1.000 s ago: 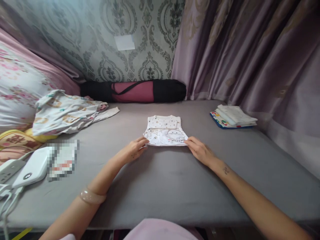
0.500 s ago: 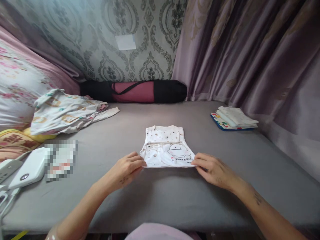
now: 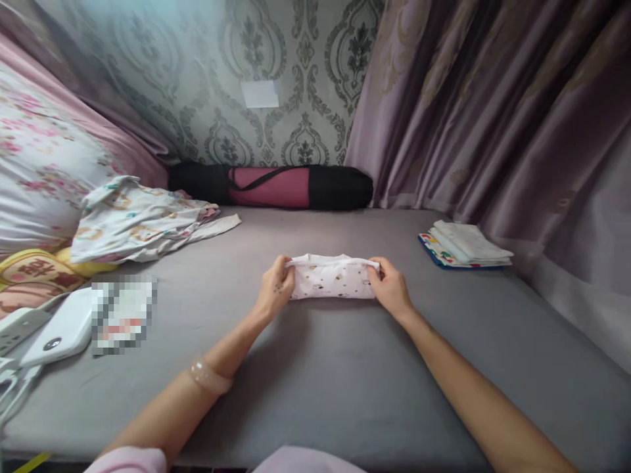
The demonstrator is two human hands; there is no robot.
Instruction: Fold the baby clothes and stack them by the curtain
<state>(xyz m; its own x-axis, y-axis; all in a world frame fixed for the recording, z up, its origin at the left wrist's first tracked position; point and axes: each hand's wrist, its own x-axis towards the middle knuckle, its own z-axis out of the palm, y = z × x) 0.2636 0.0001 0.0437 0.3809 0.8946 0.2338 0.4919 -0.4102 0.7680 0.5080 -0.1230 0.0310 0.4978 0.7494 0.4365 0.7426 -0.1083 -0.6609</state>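
A small white baby shirt (image 3: 331,281) with a scattered print lies on the grey sheet in front of me, folded into a wide, low rectangle. My left hand (image 3: 279,284) pinches the folded edge at its left corner. At the right corner, my right hand (image 3: 389,282) grips the same edge between thumb and fingers. Both hands hold the edge at the far side of the bundle, close to the neckline. The cartoon face on the cloth is hidden by the fold.
Folded clothes (image 3: 466,244) are stacked at the right. A crumpled printed garment (image 3: 142,220) lies at the left, beside a floral pillow (image 3: 44,157). A white power bank (image 3: 64,328) and power strip (image 3: 22,328) sit near left. A black and pink roll bag (image 3: 271,186) rests against the wall.
Both hands have carried the shirt's near hem away from me and over, folding it up toward the neckline. The cartoon face has gone under, and the shirt is now shorter.
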